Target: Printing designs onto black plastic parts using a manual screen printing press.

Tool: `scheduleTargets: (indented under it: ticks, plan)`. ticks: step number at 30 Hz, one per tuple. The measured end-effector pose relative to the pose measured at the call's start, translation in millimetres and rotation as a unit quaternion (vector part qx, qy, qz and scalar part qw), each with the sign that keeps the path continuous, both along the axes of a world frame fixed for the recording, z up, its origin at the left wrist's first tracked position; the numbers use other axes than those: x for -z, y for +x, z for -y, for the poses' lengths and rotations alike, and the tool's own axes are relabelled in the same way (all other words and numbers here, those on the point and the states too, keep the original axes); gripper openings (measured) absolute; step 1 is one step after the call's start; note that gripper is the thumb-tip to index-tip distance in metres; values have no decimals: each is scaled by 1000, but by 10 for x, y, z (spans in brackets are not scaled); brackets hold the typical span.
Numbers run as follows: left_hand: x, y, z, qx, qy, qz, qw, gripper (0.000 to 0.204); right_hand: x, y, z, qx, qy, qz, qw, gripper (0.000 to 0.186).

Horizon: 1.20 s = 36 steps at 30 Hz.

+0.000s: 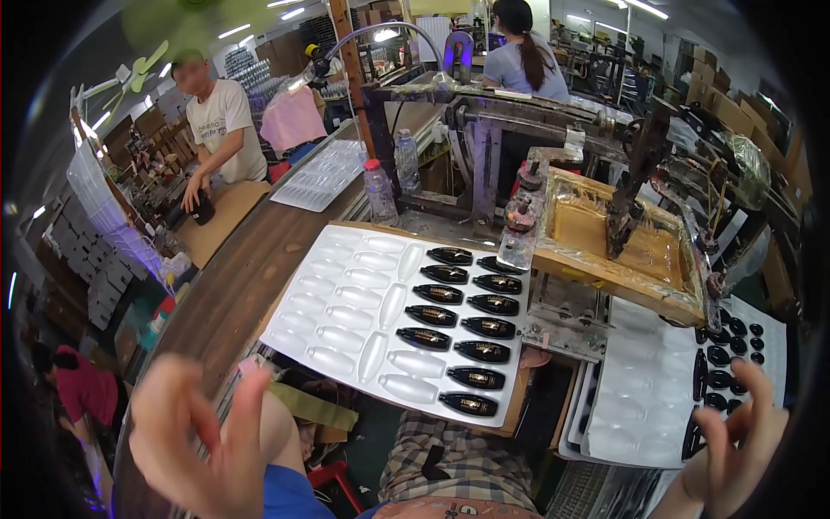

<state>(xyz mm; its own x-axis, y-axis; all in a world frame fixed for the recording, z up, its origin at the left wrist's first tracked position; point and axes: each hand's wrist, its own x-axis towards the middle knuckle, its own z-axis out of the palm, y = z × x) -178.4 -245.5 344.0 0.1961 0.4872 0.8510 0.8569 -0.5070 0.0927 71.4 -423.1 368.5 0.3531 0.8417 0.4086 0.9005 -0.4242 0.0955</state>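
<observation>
While both hands are raised over the lap: left hand (201,437) blurred, thumb and fingers apart, gap showing between them; right hand (735,437) also raised, thumb and fingers curved and apart.
Nearest to left hand: near corner of white moulded tray (350,297), the two apart in view.
Nearest to right hand: second white tray (635,385), overlapped by the hand in view; contact unclear.
Black bottle-shaped pieces (488,327): lying in the right-hand part of the first tray, two columns, outer one longer; pale bottle-shaped recesses to their left.
Writing: gold lettering across the faces of the black pieces, a larger line over finer print; dark print on a co-worker's white T-shirt (226,130).
Small black parts (719,355): rounded and long ones, right side of second tray.
Under first tray: brown board (516,406), edge showing at right.
Printing press: wooden-framed screen (618,285), amber inside, tilted beside the tray's upper right.
Bench: long dark wood bench (233,233), with red-capped clear bottle (379,195) and clear moulded tray (320,180) farther back.
Co-worker at left: hand (195,192) on a dark object (203,210).
Lap: checked cloth (462,458).
</observation>
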Motion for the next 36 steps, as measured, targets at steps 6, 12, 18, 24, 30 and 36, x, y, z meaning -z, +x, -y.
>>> scheduleTargets:
  ticks: [6, 12, 18, 24, 30, 36]
  plan:
    - [-35, -156, 219, 68, 26, -156, 985, 34, 149, -15, 113, -62, -15, -11, 998, 34]
    - [481, 530, -538, 198, -93, -139, 966, 32, 387, 222, 310, -70, -252, -140, 955, 32]
    - [735, 761, -990, 160, -209, -184, 947, 35, 1063, 1282, 145, 41, -3, -34, 999, 31]
    - [1452, 1043, -1430, 211, -271, -130, 930, 31, 1763, 2232, 160, 69, 3, -73, 995, 25]
    - [2623, 802, -1782, 143, -293, -32, 945, 19, 1731, 2161, 43, 106, -93, -198, 970, 26]
    - [3110, 882, -2506, 74, -197, 48, 976, 20, 2242, 3037, 225, 20, 87, -103, 991, 36]
